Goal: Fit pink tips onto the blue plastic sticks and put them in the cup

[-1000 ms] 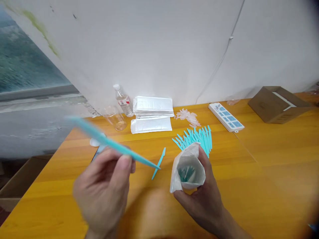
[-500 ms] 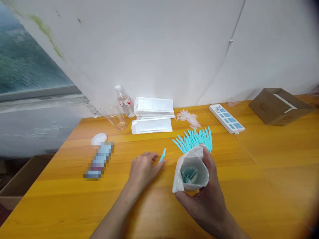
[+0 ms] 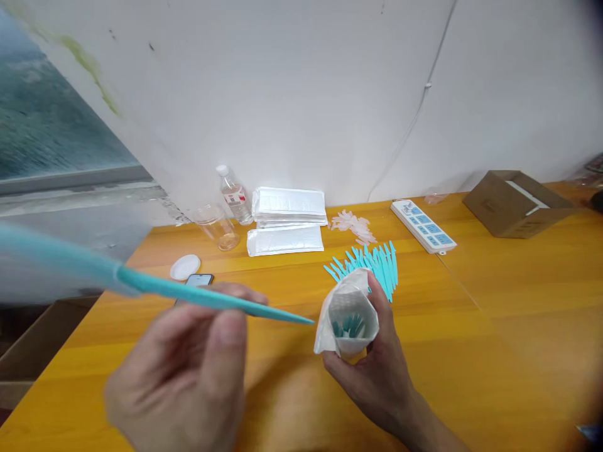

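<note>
Close to the camera, my left hand (image 3: 188,370) pinches a long turquoise stick-like piece (image 3: 174,288), its thin tip pointing right toward the bag. My right hand (image 3: 381,376) is wrapped round a white padded bag (image 3: 325,326) whose mouth faces up. Several turquoise pieces (image 3: 349,326) stand inside it. Just behind the bag, a pile of the same turquoise pieces (image 3: 384,267) is fanned out on the wooden table (image 3: 292,402), partly hidden by the bag.
Flat white padded bags (image 3: 287,204), a bottle (image 3: 235,198) and a clear jar (image 3: 219,229) stand near the wall. Pale pink pieces (image 3: 353,226), a power strip (image 3: 424,227) and a cardboard box (image 3: 509,204) are farther right. A white lid (image 3: 185,267) and a phone (image 3: 200,280) lie left.
My left hand has picked up the single turquoise piece from the table and raised it toward the camera. My right hand, with the bag, has shifted slightly left.
</note>
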`<state>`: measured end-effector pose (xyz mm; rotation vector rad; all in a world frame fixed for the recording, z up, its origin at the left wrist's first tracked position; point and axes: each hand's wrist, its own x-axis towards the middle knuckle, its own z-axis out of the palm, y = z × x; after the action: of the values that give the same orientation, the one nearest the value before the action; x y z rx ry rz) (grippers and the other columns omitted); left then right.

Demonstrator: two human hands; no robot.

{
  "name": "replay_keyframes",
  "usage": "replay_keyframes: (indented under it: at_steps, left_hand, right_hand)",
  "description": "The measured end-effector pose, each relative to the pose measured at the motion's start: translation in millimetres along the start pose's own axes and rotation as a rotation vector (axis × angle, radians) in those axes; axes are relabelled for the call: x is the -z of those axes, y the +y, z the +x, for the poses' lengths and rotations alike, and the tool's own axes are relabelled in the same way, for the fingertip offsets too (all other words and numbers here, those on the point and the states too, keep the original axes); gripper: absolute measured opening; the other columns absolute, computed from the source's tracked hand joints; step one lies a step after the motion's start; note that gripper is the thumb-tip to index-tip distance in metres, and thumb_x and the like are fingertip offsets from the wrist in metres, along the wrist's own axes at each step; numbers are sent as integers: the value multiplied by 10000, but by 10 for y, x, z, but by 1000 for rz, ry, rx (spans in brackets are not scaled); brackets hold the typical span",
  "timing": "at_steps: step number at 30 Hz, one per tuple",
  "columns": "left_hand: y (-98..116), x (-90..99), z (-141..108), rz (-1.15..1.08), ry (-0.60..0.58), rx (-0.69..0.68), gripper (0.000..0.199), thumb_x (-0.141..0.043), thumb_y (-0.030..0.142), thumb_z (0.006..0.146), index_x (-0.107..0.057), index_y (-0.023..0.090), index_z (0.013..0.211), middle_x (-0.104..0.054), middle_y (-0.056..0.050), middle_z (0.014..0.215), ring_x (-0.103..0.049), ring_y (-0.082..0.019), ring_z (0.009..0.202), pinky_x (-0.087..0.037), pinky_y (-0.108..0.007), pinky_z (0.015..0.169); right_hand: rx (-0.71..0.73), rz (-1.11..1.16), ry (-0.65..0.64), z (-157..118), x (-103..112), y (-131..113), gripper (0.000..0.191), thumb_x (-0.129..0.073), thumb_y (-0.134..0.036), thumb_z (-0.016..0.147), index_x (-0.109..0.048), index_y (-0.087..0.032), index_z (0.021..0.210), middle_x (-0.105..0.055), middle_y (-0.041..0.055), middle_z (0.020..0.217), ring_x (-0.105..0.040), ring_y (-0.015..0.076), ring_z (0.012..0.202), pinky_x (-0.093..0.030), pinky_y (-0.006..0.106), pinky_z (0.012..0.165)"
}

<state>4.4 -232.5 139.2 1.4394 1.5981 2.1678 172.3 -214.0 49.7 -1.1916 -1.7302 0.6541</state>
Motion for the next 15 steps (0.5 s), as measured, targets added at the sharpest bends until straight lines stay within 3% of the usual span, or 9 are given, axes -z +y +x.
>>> replay_keyframes:
  at_steps: [3,6,11,15]
  left_hand:
    - [119,-103,-55,73,-264,-243,187,-711,138,806,-707,258,949,-715,12,908,-659,-183,864,-539,-393,865]
    - [4,-92,-105,201,-465,-264,258,-731,170,800,-712,253,1043,-671,-50,1141,-618,-237,1062,-470,-460,982]
    - [-85,1,-197,90,-417,-185,485,-655,398,880,-585,218,1325,-545,-136,1334,-513,-314,1261,-425,-520,1060]
    - [30,-102,-209,148,-515,-354,707,-726,483,804,-466,288,1432,-435,-122,1469,-436,-363,1353,-438,-550,1066]
  right_hand:
    - [13,-2,11,18,-17,-12,1014,-682,-182,742,-85,-209,1562,-377,158,1503,-454,315,1350,-439,498,1090]
    - [23,6,14,24,-20,-2,1014,-694,-200,750,-83,-209,1560,-395,162,1485,-445,326,1353,-438,514,1083]
    - [-16,74,15,43,-2,-2,1022,-685,-187,728,-88,-229,1556,-544,129,1282,-603,281,1107,-509,484,983]
    - [6,87,-13,62,5,-38,1089,-720,-256,730,-16,-248,1561,-566,108,1197,-628,256,968,-563,462,876]
